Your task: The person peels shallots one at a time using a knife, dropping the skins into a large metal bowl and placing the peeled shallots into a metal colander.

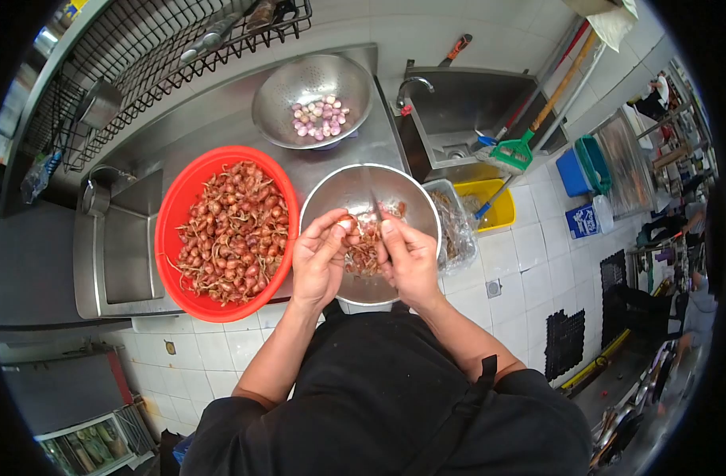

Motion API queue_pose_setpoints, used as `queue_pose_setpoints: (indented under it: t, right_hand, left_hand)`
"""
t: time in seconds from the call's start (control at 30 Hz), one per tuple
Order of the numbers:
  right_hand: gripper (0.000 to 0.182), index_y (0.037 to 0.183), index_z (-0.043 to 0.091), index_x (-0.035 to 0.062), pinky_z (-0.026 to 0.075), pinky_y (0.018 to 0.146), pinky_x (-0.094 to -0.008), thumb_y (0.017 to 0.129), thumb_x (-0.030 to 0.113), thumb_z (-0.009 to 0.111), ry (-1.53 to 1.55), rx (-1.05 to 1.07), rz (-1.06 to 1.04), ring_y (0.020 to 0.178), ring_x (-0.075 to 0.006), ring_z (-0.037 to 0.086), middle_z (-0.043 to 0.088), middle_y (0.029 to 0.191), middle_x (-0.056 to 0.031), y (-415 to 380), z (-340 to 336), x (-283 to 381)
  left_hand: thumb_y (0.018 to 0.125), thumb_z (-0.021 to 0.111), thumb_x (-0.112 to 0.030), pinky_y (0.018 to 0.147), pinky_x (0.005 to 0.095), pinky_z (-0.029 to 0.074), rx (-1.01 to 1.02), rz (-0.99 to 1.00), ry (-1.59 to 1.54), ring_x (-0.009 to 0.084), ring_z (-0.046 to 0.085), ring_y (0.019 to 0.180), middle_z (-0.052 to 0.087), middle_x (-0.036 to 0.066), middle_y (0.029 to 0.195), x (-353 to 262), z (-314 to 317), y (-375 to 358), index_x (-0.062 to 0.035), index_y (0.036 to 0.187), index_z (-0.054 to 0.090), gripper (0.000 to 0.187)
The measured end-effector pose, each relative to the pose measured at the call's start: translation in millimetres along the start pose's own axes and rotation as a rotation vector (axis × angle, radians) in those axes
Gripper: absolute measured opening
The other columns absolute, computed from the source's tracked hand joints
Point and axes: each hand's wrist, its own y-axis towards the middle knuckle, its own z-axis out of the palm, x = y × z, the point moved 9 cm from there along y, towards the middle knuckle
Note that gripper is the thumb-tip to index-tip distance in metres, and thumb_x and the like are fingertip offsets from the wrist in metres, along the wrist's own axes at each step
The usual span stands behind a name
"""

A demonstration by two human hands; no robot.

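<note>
My left hand pinches a small shallot between thumb and fingertips. Closed around a knife is my right hand, with the blade pointing away from me. Both hands are above a steel bowl with reddish-brown peels in it. To the left stands a red basin heaped with unpeeled shallots. Behind the bowl, a steel colander contains peeled pinkish-white shallots.
A sink with a faucet is at the back right, another sink at far left. A plastic-lined container and a yellow bin stand right of the bowl. A green broom leans nearby. A wire rack hangs upper left.
</note>
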Motion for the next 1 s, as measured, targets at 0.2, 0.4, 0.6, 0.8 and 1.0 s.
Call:
queue_pose_setpoints:
  t: [0.2, 0.4, 0.6, 0.8, 1.0]
  right_hand:
    - [0.032, 0.122, 0.061, -0.0021, 0.040, 0.050, -0.0250, 0.103, 0.020, 0.048, -0.602, 0.008, 0.055, 0.052, -0.0063, 0.046, 0.053, 0.061, 0.0001, 30.7, -50.2, -35.0]
    - [0.038, 0.135, 0.051, -0.0021, 0.041, 0.057, -0.0205, 0.100, 0.014, 0.052, -0.217, 0.165, -0.047, 0.062, -0.0042, 0.050, 0.055, 0.072, 0.0027, 1.7, -6.7, 4.2]
    - [0.040, 0.139, 0.050, 0.0012, 0.044, 0.061, -0.0194, 0.100, 0.012, 0.054, -0.064, 0.287, -0.032, 0.068, -0.0034, 0.051, 0.057, 0.082, 0.0017, -7.9, 21.0, 7.6]
    - [0.035, 0.133, 0.057, 0.0020, 0.042, 0.057, -0.0190, 0.100, 0.014, 0.055, -0.029, 0.230, -0.004, 0.063, -0.0029, 0.049, 0.056, 0.073, 0.0023, -7.3, 12.9, 8.4]
    - [0.033, 0.130, 0.060, 0.0025, 0.038, 0.049, -0.0202, 0.101, 0.018, 0.055, -0.158, 0.103, 0.083, 0.053, -0.0035, 0.046, 0.056, 0.068, 0.0014, 10.4, -16.6, -5.7]
  left_hand:
    - [0.100, 0.053, -0.013, 0.088, 0.0269, 0.053, 0.072, -0.098, -0.079, 0.0168, 0.064, 0.099, 0.063, 0.015, 0.118, 4.2, -4.2, -0.3, 0.0062, 0.128, 0.053, 0.034]
    - [0.095, 0.059, -0.003, 0.091, 0.0289, 0.052, -0.016, 0.047, 0.088, 0.0174, 0.062, 0.104, 0.061, 0.014, 0.120, -9.6, -0.3, -2.0, 0.0031, 0.124, 0.054, 0.030]
    - [0.089, 0.061, 0.009, 0.094, 0.0296, 0.050, 0.034, 0.155, 0.135, 0.0163, 0.061, 0.107, 0.062, 0.013, 0.117, -13.2, 7.5, -2.9, 0.0031, 0.117, 0.055, 0.029]
    - [0.091, 0.059, 0.006, 0.096, 0.0319, 0.051, 0.071, 0.161, 0.170, 0.0183, 0.062, 0.107, 0.061, 0.015, 0.121, -17.1, 8.2, -3.8, 0.0031, 0.121, 0.055, 0.030]
    - [0.100, 0.049, -0.007, 0.089, 0.0303, 0.054, 0.031, -0.038, -0.059, 0.0201, 0.065, 0.101, 0.064, 0.013, 0.114, -15.3, 7.7, -0.4, 0.0052, 0.128, 0.052, 0.030]
